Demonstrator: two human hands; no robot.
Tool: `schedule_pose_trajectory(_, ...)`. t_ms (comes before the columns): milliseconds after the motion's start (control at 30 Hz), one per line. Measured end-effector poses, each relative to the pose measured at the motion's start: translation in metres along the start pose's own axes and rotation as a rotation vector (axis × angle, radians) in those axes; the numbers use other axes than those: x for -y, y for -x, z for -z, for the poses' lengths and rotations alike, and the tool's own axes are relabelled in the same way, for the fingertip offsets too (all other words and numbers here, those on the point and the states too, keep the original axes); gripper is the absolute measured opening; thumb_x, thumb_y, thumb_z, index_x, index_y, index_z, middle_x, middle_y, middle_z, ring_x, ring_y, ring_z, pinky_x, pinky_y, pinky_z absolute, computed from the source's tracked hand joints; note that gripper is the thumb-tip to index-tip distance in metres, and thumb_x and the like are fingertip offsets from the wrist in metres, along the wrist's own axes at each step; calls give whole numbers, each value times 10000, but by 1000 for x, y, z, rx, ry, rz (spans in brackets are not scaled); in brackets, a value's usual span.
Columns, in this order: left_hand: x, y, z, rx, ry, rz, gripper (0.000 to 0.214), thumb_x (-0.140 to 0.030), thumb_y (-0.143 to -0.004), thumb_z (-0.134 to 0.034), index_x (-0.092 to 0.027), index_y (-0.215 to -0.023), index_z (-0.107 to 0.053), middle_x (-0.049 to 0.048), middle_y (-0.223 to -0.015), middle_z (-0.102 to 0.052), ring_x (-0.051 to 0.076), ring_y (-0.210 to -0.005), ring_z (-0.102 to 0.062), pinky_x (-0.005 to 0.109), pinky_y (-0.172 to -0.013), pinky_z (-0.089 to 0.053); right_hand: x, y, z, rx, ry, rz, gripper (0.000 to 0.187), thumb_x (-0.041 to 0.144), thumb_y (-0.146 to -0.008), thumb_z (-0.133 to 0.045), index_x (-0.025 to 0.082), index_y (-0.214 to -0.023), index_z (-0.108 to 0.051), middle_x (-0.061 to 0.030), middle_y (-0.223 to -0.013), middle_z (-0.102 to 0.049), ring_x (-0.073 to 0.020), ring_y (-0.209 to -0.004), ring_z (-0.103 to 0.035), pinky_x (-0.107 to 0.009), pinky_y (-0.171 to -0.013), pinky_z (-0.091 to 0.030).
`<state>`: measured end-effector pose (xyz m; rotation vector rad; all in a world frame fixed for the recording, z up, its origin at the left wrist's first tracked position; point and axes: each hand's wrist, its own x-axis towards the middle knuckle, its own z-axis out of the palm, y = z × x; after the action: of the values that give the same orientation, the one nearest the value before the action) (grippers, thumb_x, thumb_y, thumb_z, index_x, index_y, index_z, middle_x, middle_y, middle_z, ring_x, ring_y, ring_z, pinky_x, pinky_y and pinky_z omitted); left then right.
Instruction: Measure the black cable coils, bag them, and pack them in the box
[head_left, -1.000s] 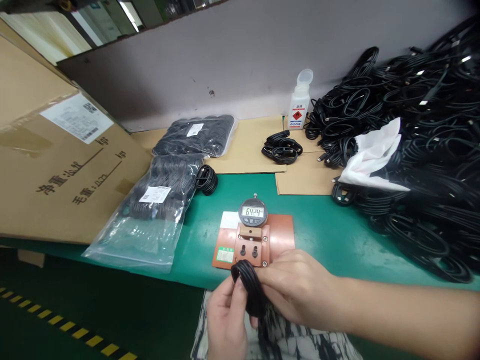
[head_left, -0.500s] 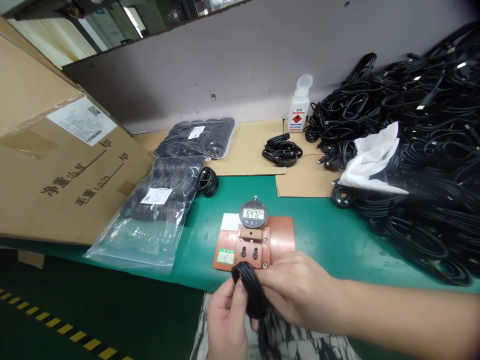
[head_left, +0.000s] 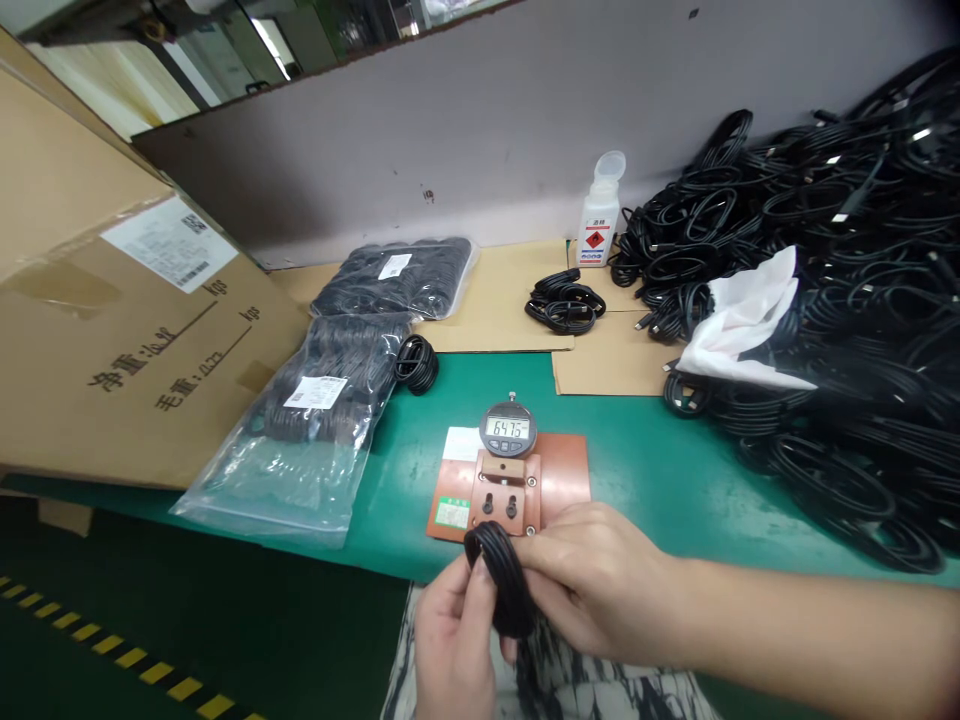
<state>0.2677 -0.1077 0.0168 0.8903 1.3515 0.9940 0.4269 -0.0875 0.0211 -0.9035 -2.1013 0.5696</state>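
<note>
A coiled black cable (head_left: 504, 580) is gripped from both sides at the table's front edge. My left hand (head_left: 450, 645) pinches its left side and my right hand (head_left: 600, 580) is wrapped round its right side. Just beyond the coil sits a copper-coloured fixture plate (head_left: 562, 475) with a digital dial gauge (head_left: 508, 430) whose display reads 64.76. The coil's top touches the fixture's front edge.
A big heap of black cables (head_left: 847, 300) fills the right, with a white cloth (head_left: 750, 310) on it. Two clear bags of cables (head_left: 315, 410) and a cardboard box (head_left: 127, 330) lie left. A white bottle (head_left: 598, 215), loose coils (head_left: 564, 300) and cardboard sheets sit behind.
Both hands stay on the coil in nearly the same spot. The gauge reading has shifted slightly, from about 64.74 to 64.76.
</note>
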Motion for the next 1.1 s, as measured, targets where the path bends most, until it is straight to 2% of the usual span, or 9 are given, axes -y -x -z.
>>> schedule_pose_trajectory(200,0,0,1,5,3,4,435,-545,-771,-655,-159,-608,-537,-52,-413,-433,81,-366,-387,187,-386,-278,-1,1,-1,2,-19,-2,178,78,-886,-442,165,-831,-587,-28,-703,-725,-152,-554,-647,-285,-523,-493)
schedule_pose_trajectory(633,0,0,1,28,-20,-22,455,-538,-808,-628,-156,-583,-523,-49,-421,-437,73,-374,-384,182,-405,-257,0,0,-1,-8,20,3,186,93,-902,-427,161,-850,-592,-17,-675,-699,-150,-518,-609,-297,-483,-437)
schedule_pose_trajectory(1100,-3,0,0,28,33,15,475,-569,-753,-684,-157,-594,-508,-58,-422,-429,63,-368,-380,167,-388,-265,-1,2,-3,1,10,-13,182,89,-903,-439,155,-864,-604,-18,-694,-698,-149,-525,-597,-293,-492,-409)
